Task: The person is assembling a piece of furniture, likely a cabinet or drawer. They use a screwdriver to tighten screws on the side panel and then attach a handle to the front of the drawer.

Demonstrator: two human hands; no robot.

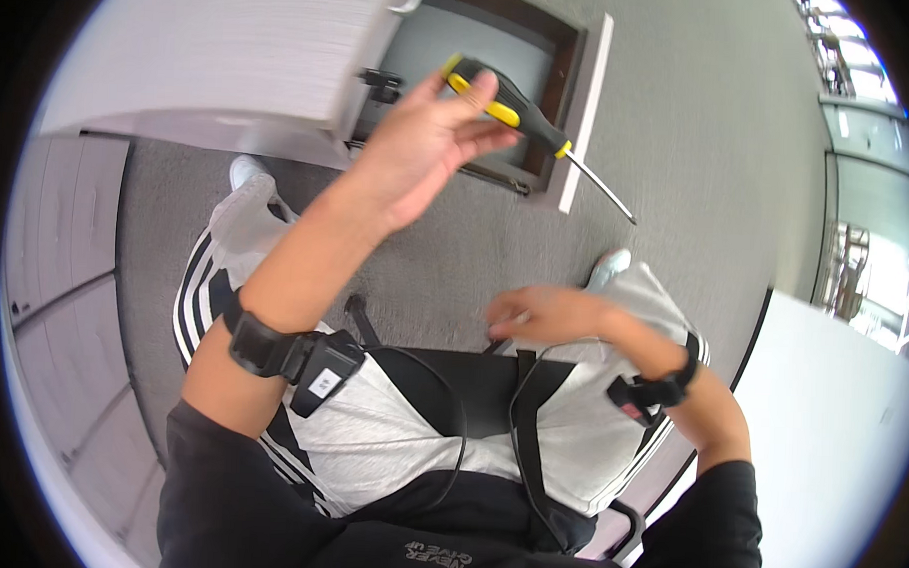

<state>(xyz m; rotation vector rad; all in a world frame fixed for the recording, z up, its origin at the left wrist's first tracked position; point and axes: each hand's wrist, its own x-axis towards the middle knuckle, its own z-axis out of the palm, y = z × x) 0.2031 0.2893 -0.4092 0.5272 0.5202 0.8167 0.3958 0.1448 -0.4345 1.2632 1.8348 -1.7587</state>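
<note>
A screwdriver (506, 105) with a black and yellow handle is held by the handle in my left hand (430, 133), above an open drawer (563, 85). Its thin metal shaft points down and right, past the drawer's pale front panel (588, 116). Over my lap, my right hand (547, 313) is blurred, with its fingers curled. Whether anything small sits between those fingers cannot be made out. A black fitting (382, 85) shows at the drawer's left side, partly behind my left wrist.
The drawer extends from a pale wood-look cabinet (230, 51). More cabinet fronts (66, 218) line the left, and a white surface (818, 417) lies at right. Grey flooring (700, 142) runs between. Black straps with devices (327, 370) are on both arms, and thin cables (461, 427) cross my lap.
</note>
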